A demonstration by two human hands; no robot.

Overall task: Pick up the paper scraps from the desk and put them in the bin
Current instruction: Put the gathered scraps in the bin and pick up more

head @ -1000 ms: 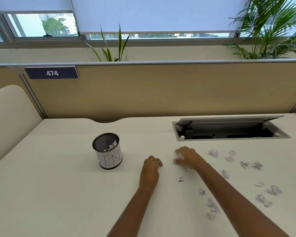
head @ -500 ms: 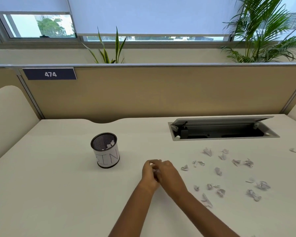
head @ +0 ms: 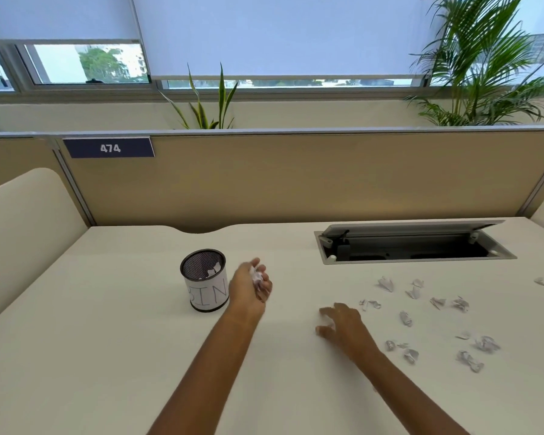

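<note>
Bin (head: 207, 288) (marked "BIN") beside left hand (head: 248, 288) clutching scraps (head: 256, 276); right hand (head: 343, 324) spread, empty; sign (head: 110, 148) reads 474.

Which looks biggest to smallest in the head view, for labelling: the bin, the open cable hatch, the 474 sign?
1. Cable hatch, widest by far.
2. 474 sign.
3. Bin.
Sign and bin look close, and the sign sits farther back, so that order is unsure.

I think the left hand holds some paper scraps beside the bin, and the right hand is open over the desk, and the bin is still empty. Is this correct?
Not quite: the bin is not empty. The head view shows white scraps already lying inside its mesh. The rest stands: the left hand holds paper scraps beside the bin, and the right hand is open over the desk.
</note>
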